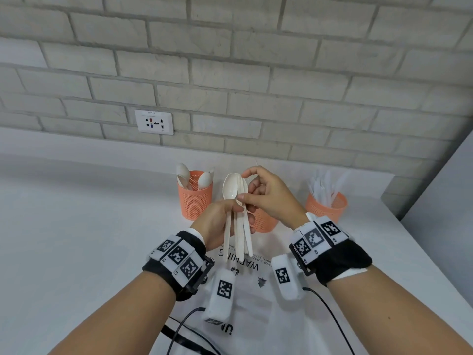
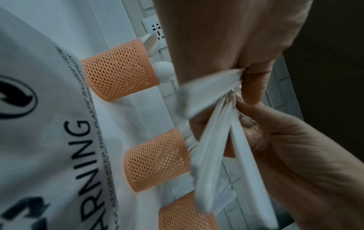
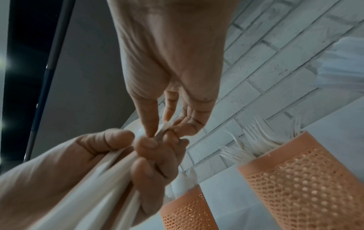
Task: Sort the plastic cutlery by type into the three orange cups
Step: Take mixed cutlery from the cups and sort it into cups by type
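Observation:
My left hand (image 1: 226,216) grips a bundle of several white plastic spoons (image 1: 240,242) by the handles, bowls up, above the table. My right hand (image 1: 256,192) pinches the bundle just below the front spoon's bowl (image 1: 231,187). Three orange mesh cups stand behind. The left cup (image 1: 195,201) holds spoons. The middle cup (image 1: 266,222), largely hidden by my hands, shows fork tines (image 3: 254,132). The right cup (image 1: 326,207) holds white knives. In the left wrist view the spoon handles (image 2: 212,147) fan out from my left hand (image 2: 226,46). My right hand's fingertips (image 3: 153,132) meet my left hand (image 3: 94,157).
A white plastic bag printed WARNING (image 1: 245,285) lies on the white table (image 1: 89,226) under my hands. Black cables (image 1: 179,326) trail from the wrist cameras. Behind the cups rises a brick wall with a socket (image 1: 154,122). A grey panel (image 1: 440,201) borders the table's right side.

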`<state>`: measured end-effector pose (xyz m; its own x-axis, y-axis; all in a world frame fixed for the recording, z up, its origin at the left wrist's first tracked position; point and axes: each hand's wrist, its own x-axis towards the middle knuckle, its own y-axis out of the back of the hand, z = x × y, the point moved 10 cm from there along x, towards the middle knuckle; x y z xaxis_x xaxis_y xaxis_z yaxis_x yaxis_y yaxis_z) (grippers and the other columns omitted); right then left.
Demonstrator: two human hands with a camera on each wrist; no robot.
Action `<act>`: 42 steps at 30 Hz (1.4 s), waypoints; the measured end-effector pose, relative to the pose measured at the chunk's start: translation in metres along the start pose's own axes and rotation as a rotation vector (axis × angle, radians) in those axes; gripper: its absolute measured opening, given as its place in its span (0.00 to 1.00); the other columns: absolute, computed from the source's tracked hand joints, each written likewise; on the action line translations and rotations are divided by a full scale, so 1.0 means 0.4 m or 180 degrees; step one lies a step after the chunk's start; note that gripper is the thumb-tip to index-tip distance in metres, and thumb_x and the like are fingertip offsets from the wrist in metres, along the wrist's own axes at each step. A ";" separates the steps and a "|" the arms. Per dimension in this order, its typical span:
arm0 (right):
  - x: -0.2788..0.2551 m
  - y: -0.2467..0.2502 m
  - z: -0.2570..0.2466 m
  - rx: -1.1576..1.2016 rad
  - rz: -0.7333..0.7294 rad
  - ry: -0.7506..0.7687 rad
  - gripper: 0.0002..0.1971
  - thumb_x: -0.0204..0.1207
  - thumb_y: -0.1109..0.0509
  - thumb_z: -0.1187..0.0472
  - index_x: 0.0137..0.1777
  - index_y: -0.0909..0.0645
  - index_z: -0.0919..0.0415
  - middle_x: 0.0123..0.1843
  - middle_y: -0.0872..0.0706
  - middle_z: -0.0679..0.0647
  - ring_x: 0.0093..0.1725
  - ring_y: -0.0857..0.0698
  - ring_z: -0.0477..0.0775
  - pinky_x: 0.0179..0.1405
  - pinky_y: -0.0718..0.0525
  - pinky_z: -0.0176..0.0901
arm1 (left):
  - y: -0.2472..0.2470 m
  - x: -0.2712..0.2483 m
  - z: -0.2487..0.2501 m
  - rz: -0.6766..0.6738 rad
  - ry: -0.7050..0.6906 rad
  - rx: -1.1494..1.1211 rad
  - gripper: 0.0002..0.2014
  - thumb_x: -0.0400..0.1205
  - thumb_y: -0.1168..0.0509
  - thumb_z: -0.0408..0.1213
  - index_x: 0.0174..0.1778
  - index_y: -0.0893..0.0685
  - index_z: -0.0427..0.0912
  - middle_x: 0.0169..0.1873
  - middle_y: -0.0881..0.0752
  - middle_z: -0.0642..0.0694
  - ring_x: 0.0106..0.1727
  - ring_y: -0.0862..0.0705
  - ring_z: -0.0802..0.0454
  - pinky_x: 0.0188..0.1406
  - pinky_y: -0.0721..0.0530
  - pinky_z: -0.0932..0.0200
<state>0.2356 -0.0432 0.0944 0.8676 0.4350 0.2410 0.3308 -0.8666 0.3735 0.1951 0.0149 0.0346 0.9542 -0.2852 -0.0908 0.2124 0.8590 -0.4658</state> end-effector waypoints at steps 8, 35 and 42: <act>-0.019 0.027 -0.055 -0.0933 0.0665 0.0512 0.12 0.69 0.27 0.70 0.49 0.20 0.56 0.33 0.27 0.46 0.29 0.28 0.41 0.32 0.26 0.27 | 0.001 0.008 0.019 0.0183 -0.0154 -0.0115 0.16 0.81 0.51 0.22 0.60 0.23 0.28 0.46 0.13 0.34 0.46 0.11 0.43 0.54 0.16 0.40; -0.003 0.268 -0.028 -0.0776 0.2110 0.0402 0.11 0.75 0.34 0.73 0.56 0.24 0.66 0.38 0.20 0.46 0.37 0.21 0.41 0.33 0.26 0.17 | 0.092 0.017 0.055 0.0980 -0.0560 0.0186 0.07 0.84 0.46 0.27 0.52 0.24 0.36 0.34 0.20 0.45 0.27 0.22 0.54 0.31 0.18 0.58; 0.037 0.171 0.192 -0.2163 0.1211 -0.0609 0.04 0.74 0.34 0.68 0.48 0.21 0.63 0.45 0.15 0.61 0.50 0.18 0.61 0.44 0.24 0.44 | 0.081 0.022 0.058 0.0846 -0.0573 0.0339 0.08 0.84 0.45 0.28 0.45 0.22 0.37 0.32 0.20 0.45 0.27 0.22 0.55 0.36 0.21 0.56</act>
<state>0.2995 -0.1150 0.0546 0.9444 0.0369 0.3267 -0.2455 -0.5818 0.7754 0.2151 0.0502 0.0392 0.9990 0.0262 -0.0356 -0.0370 0.9356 -0.3511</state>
